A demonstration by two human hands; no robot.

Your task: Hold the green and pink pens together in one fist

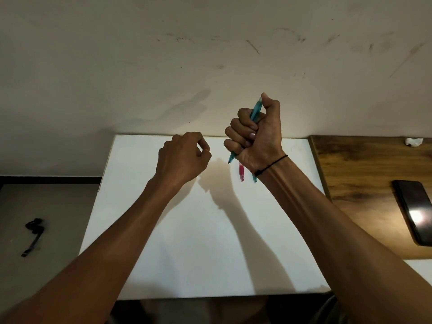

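Gripping a teal pen [254,113] in my right hand [256,134], I hold it raised above the white surface [198,242], fist closed round the barrel, thumb on its upper end, tip poking out below. My left hand [184,157] hovers beside it, fingers loosely curled, holding nothing. A pink pen [241,173] lies on the surface under my right wrist, another teal one [254,178] just beside it. A dark phone [415,210] rests on the wooden top [362,164] to the right; a scuffed wall [210,54] stands behind.
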